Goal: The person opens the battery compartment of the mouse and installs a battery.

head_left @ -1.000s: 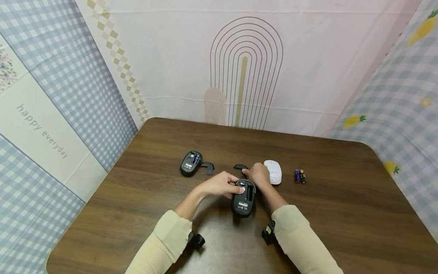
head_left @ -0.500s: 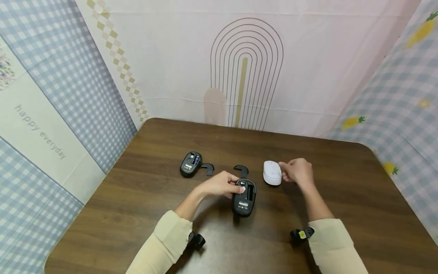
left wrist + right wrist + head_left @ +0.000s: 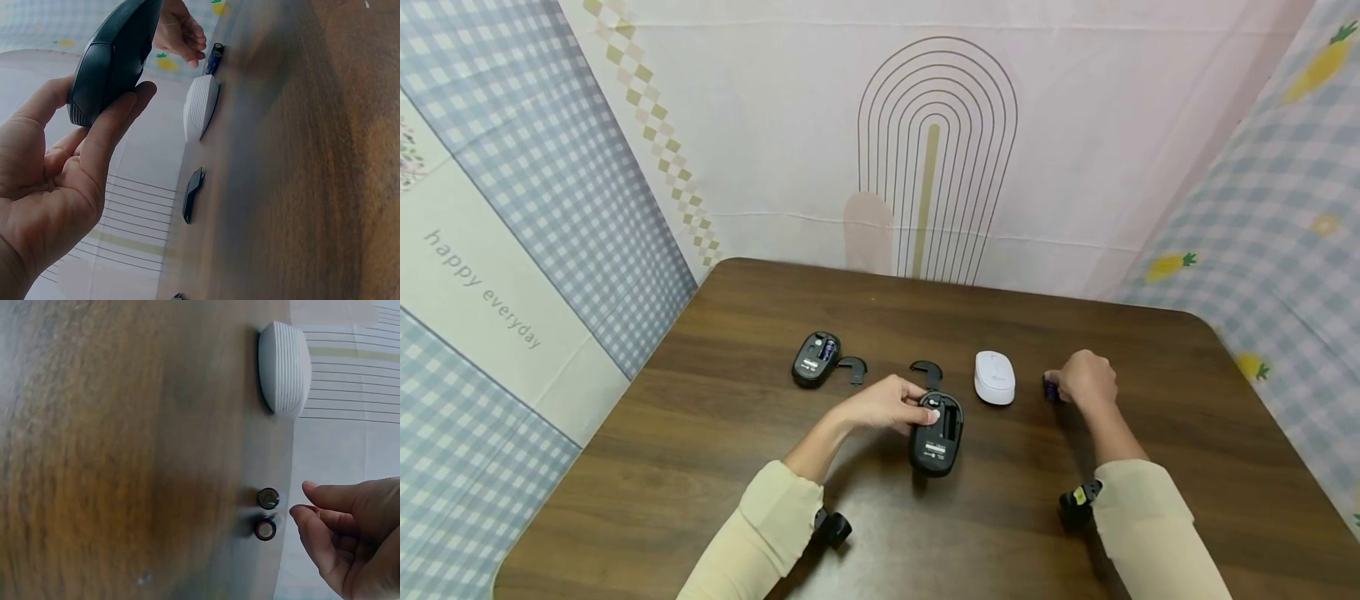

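Observation:
My left hand grips a black computer mouse with its underside up and battery slot uncovered. The thumb lies on the underside; in the left wrist view, fingers hold the mouse's edge well above the table. My right hand is over two small batteries at the right, partly hiding them. In the right wrist view its thumb and forefinger stand a little apart just beside the batteries, which lie side by side. A black battery cover lies just beyond the held mouse.
On the brown table, a second black mouse lies upside down at left, a battery in its slot, beside another black cover. A white mouse sits between my hands. Patterned cloth hangs behind the table.
My right hand has moved from the black cover, past the white mouse, rightward to the batteries. The cover now lies free on the table. My left hand keeps holding its mouse in place.

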`<state>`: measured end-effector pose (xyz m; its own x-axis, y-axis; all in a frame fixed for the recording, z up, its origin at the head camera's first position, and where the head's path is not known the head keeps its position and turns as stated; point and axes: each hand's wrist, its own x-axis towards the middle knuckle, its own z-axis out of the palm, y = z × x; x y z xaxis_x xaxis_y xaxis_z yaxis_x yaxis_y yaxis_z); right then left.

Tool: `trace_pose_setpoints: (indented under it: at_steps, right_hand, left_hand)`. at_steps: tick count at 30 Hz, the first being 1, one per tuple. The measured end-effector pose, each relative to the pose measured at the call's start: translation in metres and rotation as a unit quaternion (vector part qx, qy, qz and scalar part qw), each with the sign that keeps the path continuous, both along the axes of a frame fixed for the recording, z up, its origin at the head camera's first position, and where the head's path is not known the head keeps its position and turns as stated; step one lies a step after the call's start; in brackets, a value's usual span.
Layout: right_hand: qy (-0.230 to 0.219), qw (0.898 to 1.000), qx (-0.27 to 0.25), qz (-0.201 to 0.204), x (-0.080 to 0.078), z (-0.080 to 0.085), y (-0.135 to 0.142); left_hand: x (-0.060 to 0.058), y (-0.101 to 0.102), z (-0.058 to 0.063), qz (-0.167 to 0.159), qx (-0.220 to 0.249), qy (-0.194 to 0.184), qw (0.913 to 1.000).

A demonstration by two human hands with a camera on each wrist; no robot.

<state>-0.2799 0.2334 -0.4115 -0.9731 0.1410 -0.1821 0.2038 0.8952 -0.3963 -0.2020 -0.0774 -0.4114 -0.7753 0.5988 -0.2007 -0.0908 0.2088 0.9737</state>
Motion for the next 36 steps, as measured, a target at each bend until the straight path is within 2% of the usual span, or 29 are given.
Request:
trace_pose_setpoints:
  at_steps: [22, 29, 36]
  right_hand:
    - [0.002, 1.000, 0.020, -0.016, -0.005, -0.019, -0.012]
    - [0.019, 0.999, 0.009, -0.033, -0.004, -0.015, -0.011]
    - [0.058, 0.998, -0.024, -0.024, 0.001, 0.003, -0.012]
  left_hand:
    - [0.000, 0.000, 0.002, 0.000, -0.013, 0.011, 0.9999]
    - [-0.001, -0.002, 0.000, 0.002, -0.012, 0.010, 0.9999]
    - [-0.002, -0.001, 0.000, -0.001, -0.007, 0.010, 0.9999]
